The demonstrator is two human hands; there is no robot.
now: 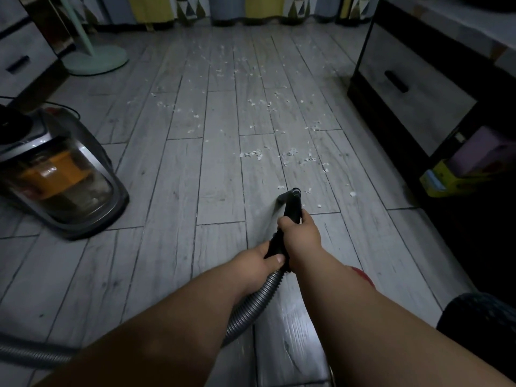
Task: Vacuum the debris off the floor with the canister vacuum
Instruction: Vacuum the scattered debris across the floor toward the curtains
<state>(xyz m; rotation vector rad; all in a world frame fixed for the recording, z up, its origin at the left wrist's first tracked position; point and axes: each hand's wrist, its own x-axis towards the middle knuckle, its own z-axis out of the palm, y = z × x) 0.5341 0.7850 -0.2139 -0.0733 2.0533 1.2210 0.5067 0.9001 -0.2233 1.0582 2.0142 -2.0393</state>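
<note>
White paper-like debris [252,155] lies scattered over the grey plank floor [181,177], from mid-frame back toward the curtains. A black vacuum handle with a small nozzle tip [290,195] points at the floor beside the nearest scraps. My right hand [300,233] grips the black handle near its front. My left hand [261,261] grips it just behind, where the grey ribbed hose [251,305] begins. The hose runs under my left forearm and off to the left. The canister vacuum [58,174], grey with a clear bin and orange insert, stands on the floor at the left.
A mint-green fan base [96,61] stands at back left beside a drawer unit [19,60]. A dark cabinet with a drawer [405,88] lines the right side, with a yellow box [444,177] in its lower shelf. Patterned curtains [237,8] hang along the back.
</note>
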